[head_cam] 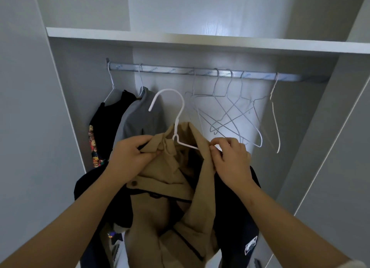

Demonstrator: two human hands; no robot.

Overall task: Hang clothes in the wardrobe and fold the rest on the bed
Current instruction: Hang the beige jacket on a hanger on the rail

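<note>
open wardrobe, seen from the head camera. one beige fabric jacket [160, 207] with dark piping and a brown button is held up in front of the wardrobe, below the rail and not yet on it. one white wire hanger [178, 115] sits inside its collar, hook free in the air, in front of the hung clothes.

left hand [130, 157]: fingers curled, clamped on a bunch of jacket cloth at the left of the collar. right hand [230, 159]: thumb and fingertips pinched together on the jacket's edge, right at the end of the hanger's arm.

one dark navy garment [240, 207] with a white patch hangs behind the jacket, under both forearms; cannot tell what carries it.

one round silver metal rail [200, 70] runs across under one white shelf [180, 39]. seven hooks on it. two at the left carry clothes: one black garment [108, 123] with a bright cartoon print along its edge, one grey garment [138, 117] touching it. five pale empty wire hangers [230, 111] at the right, four tangled together, the fifth a little apart at the far right.
</note>
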